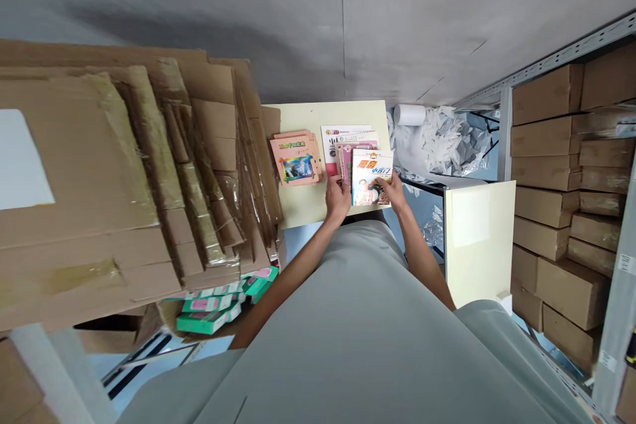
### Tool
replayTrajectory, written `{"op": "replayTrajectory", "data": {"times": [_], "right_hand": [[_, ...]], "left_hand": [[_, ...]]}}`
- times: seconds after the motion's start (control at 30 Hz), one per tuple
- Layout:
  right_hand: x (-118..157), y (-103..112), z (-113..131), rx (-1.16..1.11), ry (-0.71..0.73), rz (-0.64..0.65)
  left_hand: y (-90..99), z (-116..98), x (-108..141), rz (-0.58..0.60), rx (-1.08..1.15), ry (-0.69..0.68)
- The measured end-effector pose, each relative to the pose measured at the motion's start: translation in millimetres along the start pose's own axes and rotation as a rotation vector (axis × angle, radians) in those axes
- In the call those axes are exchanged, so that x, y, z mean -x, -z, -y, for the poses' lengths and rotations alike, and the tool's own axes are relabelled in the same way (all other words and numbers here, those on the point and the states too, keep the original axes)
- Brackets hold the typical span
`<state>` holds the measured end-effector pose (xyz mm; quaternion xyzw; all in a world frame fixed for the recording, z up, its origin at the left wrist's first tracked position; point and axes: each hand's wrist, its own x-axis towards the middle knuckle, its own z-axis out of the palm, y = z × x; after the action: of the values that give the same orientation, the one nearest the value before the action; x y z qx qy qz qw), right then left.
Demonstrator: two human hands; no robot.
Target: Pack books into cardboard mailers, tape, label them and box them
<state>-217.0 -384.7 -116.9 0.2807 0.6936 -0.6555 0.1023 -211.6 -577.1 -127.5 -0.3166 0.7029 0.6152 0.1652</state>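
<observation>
My right hand (394, 191) grips a white book (371, 165) by its right side, with the thumb on the cover. The cover has orange and blue lettering and a picture of a person. At the lower left edge of the same book, my left hand (338, 199) is closed around the edges of the books. Pink-purple booklets (346, 162) lie partly under the white book. Behind them is a larger white and pink book (330, 142), largely covered. Left of my hands, a small pile of pink picture books (297, 162) rests on the pale yellow table (298, 211).
Flattened cardboard boxes (124, 165) stand stacked on the left, above green and white boxes (209, 315). White crumpled paper (437, 142) and a paper roll (409, 114) lie right of the table. A cream panel (481, 238) and shelved brown cartons (551, 212) are farther right.
</observation>
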Motion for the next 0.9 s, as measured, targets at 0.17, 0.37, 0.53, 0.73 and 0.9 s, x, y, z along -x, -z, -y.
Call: {"op": "replayTrajectory", "data": {"times": [0.17, 0.37, 0.53, 0.73, 0.9], "right_hand": [[-1.9, 3.5, 10.1, -0.065, -0.027, 0.117], [-6.7, 20.3, 1.7, -0.053, -0.009, 0.094], [-1.4, 43.0, -8.1, -0.070, 0.016, -0.015], [-3.8, 43.6, -13.0, 0.009, 0.052, 0.041], [-19.0, 22.6, -11.0, 0.134, 0.147, 0.062]], "left_hand": [[-1.7, 1.6, -14.6, 0.031, 0.130, 0.018], [19.0, 2.0, -17.5, 0.065, 0.138, -0.052], [24.7, 6.0, -16.3, 0.019, 0.160, -0.045], [14.0, 6.7, -26.5, 0.053, 0.048, -0.106], [0.6, 9.1, -30.0, 0.065, -0.135, -0.183]]}}
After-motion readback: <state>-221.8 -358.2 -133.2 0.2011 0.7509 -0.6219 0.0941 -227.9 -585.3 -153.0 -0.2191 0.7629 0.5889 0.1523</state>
